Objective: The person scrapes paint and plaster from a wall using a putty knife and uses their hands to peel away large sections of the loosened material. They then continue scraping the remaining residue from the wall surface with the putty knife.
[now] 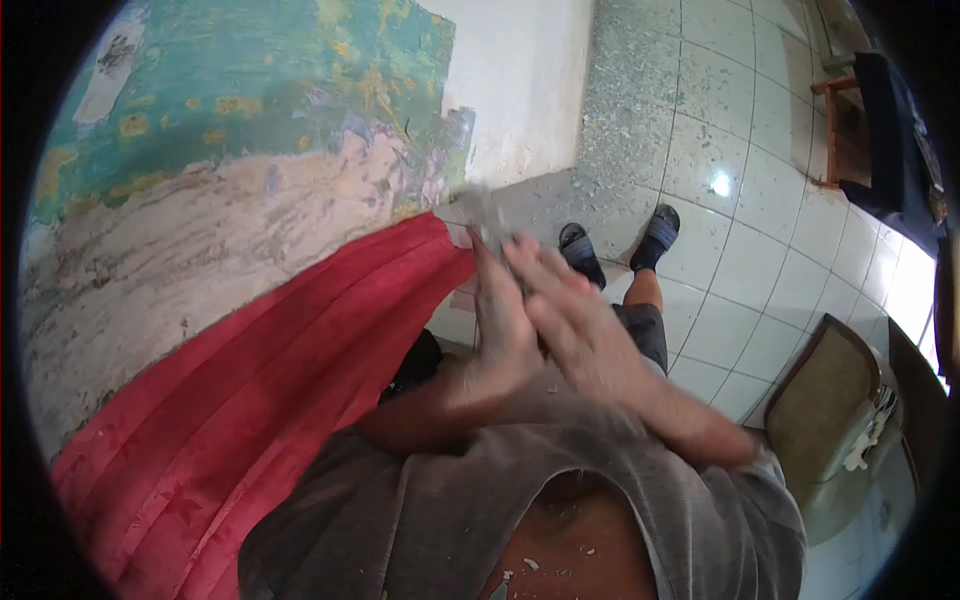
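Observation:
My left hand (pixel 506 322) and my right hand (pixel 578 318) are pressed together in front of my chest, both smeared by motion. A grey, flat-bladed tool, which looks like a scraper (pixel 484 212), sticks out past the fingertips toward the wall. Its handle is hidden between the palms. The right fingers lie closed across the left hand and the tool's lower end. Ahead on the left is the wall (pixel 250 190), with peeling green and yellow paint above a bare, rough patch.
A red cloth (pixel 270 390) hangs along the wall's lower part at my left. Paint flakes (pixel 630 110) litter the tiled floor (pixel 720 150). My sandalled feet (pixel 655 235) stand below. A chair (pixel 825 400) is at right, and a wooden piece with dark cloth (pixel 890 130) farther up.

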The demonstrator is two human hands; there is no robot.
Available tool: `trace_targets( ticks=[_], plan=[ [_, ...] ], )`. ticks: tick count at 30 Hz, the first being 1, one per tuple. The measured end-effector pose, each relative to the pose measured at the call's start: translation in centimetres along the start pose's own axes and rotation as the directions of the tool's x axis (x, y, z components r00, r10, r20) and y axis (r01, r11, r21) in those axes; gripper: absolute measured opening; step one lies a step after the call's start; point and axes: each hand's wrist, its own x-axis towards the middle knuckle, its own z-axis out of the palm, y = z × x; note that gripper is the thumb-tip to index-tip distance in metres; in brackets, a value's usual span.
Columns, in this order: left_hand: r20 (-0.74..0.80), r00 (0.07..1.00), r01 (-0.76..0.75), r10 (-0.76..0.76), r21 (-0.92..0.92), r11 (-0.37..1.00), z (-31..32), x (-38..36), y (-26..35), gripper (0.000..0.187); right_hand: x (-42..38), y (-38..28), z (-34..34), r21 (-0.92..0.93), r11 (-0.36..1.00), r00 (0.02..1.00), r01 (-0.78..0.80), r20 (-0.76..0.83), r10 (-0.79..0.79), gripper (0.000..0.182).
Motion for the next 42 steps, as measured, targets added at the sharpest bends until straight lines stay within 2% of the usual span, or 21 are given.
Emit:
trace_targets(
  ticks=[2, 4, 6, 8, 9, 10, 12, 15, 17, 18, 20, 24, 26, 27, 28, 29, 33, 35, 36, 38, 42],
  plan=[
    [-0.113, 0.993, -0.007, 0.016, 0.079, 0.997, 2.3, 1.3, 1.9, 0.067, 1.6, 0.8, -0.2, 0.027, 0.999, 0.999, 0.037, -0.028, -0.037, 0.052],
    [-0.041, 0.999, 0.022, -0.017, 0.108, 0.994, 2.0, 1.7, 1.6, 0.066, 1.5, 0.8, -0.8, 0.012, 0.999, 0.997, 0.045, -0.07, -0.044, 0.052],
    [0.047, 0.99, -0.14, 0.134, 0.172, 0.975, 2.4, -0.5, 0.6, 0.065, -0.2, 0.0, -1.0, 0.048, 0.997, 0.996, 0.056, -0.068, -0.052, 0.05],
    [0.137, 0.986, -0.109, 0.096, 0.09, 0.99, 1.7, -0.4, 0.2, 0.061, -1.6, -0.6, -0.7, 0.181, 0.982, 0.998, -0.058, 0.034, 0.052, 0.049],
    [0.049, 0.993, -0.107, 0.103, 0.087, 0.99, 1.8, 0.3, 0.5, 0.058, -0.4, 0.2, -0.8, -0.006, 0.998, 0.998, 0.059, -0.019, -0.059, 0.048],
    [-0.043, 0.994, -0.098, 0.102, 0.085, 0.992, 1.7, 0.3, 0.4, 0.056, -0.5, 0.6, -0.6, -0.001, 0.999, 0.999, 0.047, -0.021, -0.047, 0.048],
    [0.031, 0.981, -0.194, 0.192, 0.054, 0.98, 1.1, 1.1, 0.0, 0.053, 0.5, 1.0, -1.0, 0.201, 0.98, 0.999, -0.007, 0.052, -0.004, 0.048],
    [0.043, 0.994, -0.099, 0.099, 0.009, 0.995, 1.4, 0.0, 0.2, 0.052, -1.2, -0.4, -1.6, 0.185, 0.981, 0.997, -0.055, 0.068, 0.043, 0.049],
    [0.257, 0.964, -0.033, 0.063, -0.119, 0.992, 0.6, -0.8, 0.2, 0.045, -0.8, -0.5, -1.6, 0.171, 0.984, 0.996, -0.045, 0.086, 0.031, 0.049],
    [0.254, 0.965, -0.031, 0.061, -0.12, 0.992, 0.4, -0.3, 0.1, 0.045, 0.4, -0.2, -1.5, 0.193, 0.979, 0.993, -0.062, 0.106, 0.042, 0.05],
    [-0.028, 0.994, -0.105, 0.105, -0.007, 0.994, 0.4, 1.0, 0.0, 0.046, 0.6, 0.6, -1.3, 0.211, 0.974, 0.99, -0.079, 0.131, 0.052, 0.05],
    [0.1, 0.985, -0.146, 0.138, 0.08, 0.986, 0.9, 0.2, 0.2, 0.045, -1.3, 1.1, -0.9, 0.143, 0.989, 0.999, 0.041, 0.02, -0.044, 0.051],
    [0.223, 0.968, -0.101, 0.117, -0.083, 0.991, 0.5, -0.3, 0.1, 0.047, -0.6, 0.7, -1.2, 0.09, 0.994, 0.997, 0.067, 0.02, -0.069, 0.051],
    [0.22, 0.969, -0.096, 0.113, -0.083, 0.992, 0.1, 0.6, -0.2, 0.047, 0.7, 0.5, -1.6, 0.15, 0.989, 0.997, 0.012, 0.071, -0.023, 0.051],
    [0.07, 0.996, -0.055, 0.057, -0.029, 0.998, -0.7, 1.7, -0.7, 0.053, 0.9, 0.4, -1.5, 0.214, 0.975, 0.992, -0.058, 0.126, 0.031, 0.051],
    [-0.064, 0.997, -0.04, 0.041, 0.018, 0.999, -0.9, 3.0, -0.6, 0.058, 0.8, 0.9, -1.3, 0.163, 0.986, 0.997, -0.024, 0.073, 0.012, 0.051],
    [-0.067, 0.997, -0.026, 0.027, 0.02, 0.999, 1.9, 0.6, 0.4, 0.049, -0.4, 0.6, -1.9, 0.11, 0.994, 0.999, 0.018, 0.047, -0.023, 0.053],
    [0.227, 0.971, -0.058, 0.078, -0.092, 0.994, 0.3, 0.1, -0.3, 0.048, -1.3, 0.8, -1.2, 0.064, 0.996, 0.998, 0.058, 0.013, -0.059, 0.052],
    [0.224, 0.972, -0.054, 0.074, -0.095, 0.994, -0.1, 0.9, -0.4, 0.048, -0.7, 1.2, -1.3, 0.065, 0.997, 0.999, 0.052, 0.014, -0.053, 0.052],
    [-0.031, 0.994, -0.099, 0.103, 0.106, 0.989, -0.4, 2.9, 0.1, 0.049, 1.2, 1.6, -1.5, 0.189, 0.982, 0.995, -0.016, 0.096, -0.002, 0.051],
    [-0.007, 0.997, -0.083, 0.083, 0.003, 0.997, 1.5, 1.5, 0.0, 0.048, -0.4, 1.2, -1.9, 0.233, 0.971, 0.998, -0.045, 0.063, 0.031, 0.051]
  ],
)
